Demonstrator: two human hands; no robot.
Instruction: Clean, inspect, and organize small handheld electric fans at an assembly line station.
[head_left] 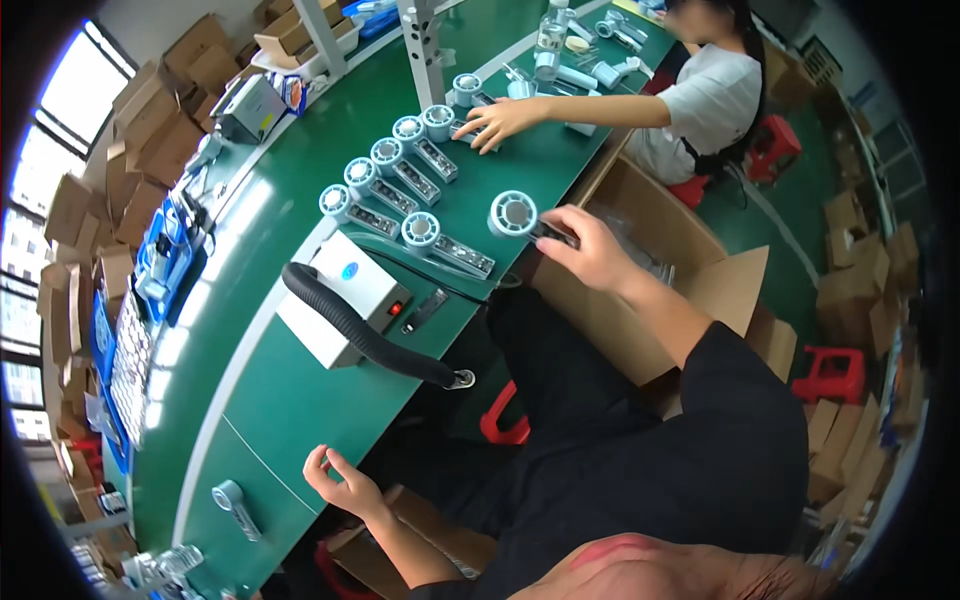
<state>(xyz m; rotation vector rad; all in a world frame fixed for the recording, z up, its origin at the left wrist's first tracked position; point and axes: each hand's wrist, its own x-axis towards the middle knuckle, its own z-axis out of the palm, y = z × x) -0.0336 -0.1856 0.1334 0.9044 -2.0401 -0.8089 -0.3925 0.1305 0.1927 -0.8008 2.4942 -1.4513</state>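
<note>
My right hand (590, 250) grips a light-blue handheld fan (514, 213) by its dark handle, with the round head turned up above the green table's edge. Empty and with its fingers apart, my left hand (345, 488) hovers at the table edge lower down. Several similar fans (388, 152) lie in a row on the table, their handles showing bare inner parts. One more fan (421, 230) lies nearer to me, beside a white box-shaped machine (345, 300) with a black ribbed hose (350, 325) and a lit red switch.
A co-worker's hand (497, 122) reaches over the fan row from the right. An open cardboard box (690, 240) stands right of the table. A single fan (237, 508) lies at lower left. A small dark strip-shaped part (425, 311) lies beside the machine. A metal post (422, 55) rises at the back.
</note>
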